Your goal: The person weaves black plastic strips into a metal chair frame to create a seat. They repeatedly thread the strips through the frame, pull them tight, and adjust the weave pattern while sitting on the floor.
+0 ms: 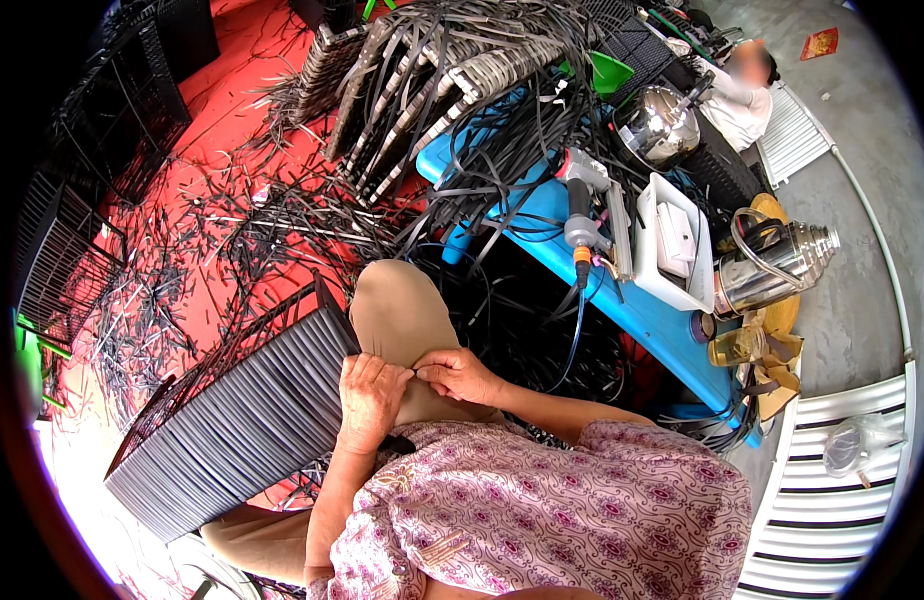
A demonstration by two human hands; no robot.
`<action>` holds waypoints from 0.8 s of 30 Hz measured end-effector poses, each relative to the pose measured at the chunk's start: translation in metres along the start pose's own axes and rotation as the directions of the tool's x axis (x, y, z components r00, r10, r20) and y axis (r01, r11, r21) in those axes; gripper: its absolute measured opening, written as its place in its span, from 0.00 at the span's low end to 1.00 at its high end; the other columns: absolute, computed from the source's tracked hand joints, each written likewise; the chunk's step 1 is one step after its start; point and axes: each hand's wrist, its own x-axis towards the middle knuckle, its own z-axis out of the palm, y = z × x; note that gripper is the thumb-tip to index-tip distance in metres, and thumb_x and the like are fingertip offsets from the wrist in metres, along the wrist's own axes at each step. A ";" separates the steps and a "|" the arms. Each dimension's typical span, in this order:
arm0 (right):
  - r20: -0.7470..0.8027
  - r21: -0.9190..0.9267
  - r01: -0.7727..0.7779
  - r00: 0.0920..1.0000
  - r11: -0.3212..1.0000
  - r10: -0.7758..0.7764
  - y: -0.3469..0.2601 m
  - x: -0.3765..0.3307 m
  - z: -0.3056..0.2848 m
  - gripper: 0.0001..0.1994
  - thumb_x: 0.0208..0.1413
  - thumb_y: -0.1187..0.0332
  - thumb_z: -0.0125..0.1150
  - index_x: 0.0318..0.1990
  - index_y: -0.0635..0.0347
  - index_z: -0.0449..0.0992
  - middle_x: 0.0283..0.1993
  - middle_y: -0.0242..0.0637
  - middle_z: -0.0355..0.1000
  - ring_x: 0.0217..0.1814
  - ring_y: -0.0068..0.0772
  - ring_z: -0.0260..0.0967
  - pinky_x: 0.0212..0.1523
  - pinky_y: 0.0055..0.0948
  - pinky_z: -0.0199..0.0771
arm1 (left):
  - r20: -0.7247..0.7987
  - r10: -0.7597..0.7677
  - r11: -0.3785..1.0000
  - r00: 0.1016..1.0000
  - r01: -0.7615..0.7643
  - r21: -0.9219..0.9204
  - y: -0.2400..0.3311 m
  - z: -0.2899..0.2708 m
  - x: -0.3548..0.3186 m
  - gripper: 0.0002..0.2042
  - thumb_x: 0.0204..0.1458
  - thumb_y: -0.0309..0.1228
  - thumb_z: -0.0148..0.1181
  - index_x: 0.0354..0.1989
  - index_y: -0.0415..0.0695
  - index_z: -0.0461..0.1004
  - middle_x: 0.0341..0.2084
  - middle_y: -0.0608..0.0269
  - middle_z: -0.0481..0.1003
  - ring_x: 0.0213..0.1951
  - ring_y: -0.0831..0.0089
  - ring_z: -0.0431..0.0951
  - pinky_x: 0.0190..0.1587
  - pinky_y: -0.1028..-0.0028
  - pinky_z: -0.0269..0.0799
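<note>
Above my right knee, my two hands meet with fingertips almost touching. My left hand (pixel 370 400) is closed, its knuckles beside the end of a woven frame. My right hand (pixel 460 378) is closed in a pinch facing it. Between the fingertips shows a tiny dark bit, apparently the end of a black strip (pixel 415 373); most of it is hidden by the fingers. The frame (pixel 237 415), wrapped in rows of dark grey strip with an open black lattice along its far side, lies tilted across my left leg.
A blue bench (pixel 647 310) at the right bears a stapler-like air tool (pixel 585 205), a white tray (pixel 662 285), a steel flask (pixel 772 270) and strip bundles. Woven frames (pixel 452 90) are stacked beyond. Strip scraps (pixel 272 225) litter the red floor. A person (pixel 739 105) sits far right.
</note>
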 end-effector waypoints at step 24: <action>-0.022 0.003 0.064 0.998 0.998 -0.064 -0.002 -0.001 0.004 0.08 0.63 0.69 0.55 0.42 0.62 0.78 0.19 0.26 0.66 0.17 0.14 0.58 0.17 0.17 0.56 | 0.028 0.040 0.999 0.999 -0.041 0.028 0.006 -0.009 0.003 0.05 0.39 0.27 0.66 0.25 0.46 0.76 0.22 0.64 0.69 0.30 0.63 0.71 0.37 0.64 0.65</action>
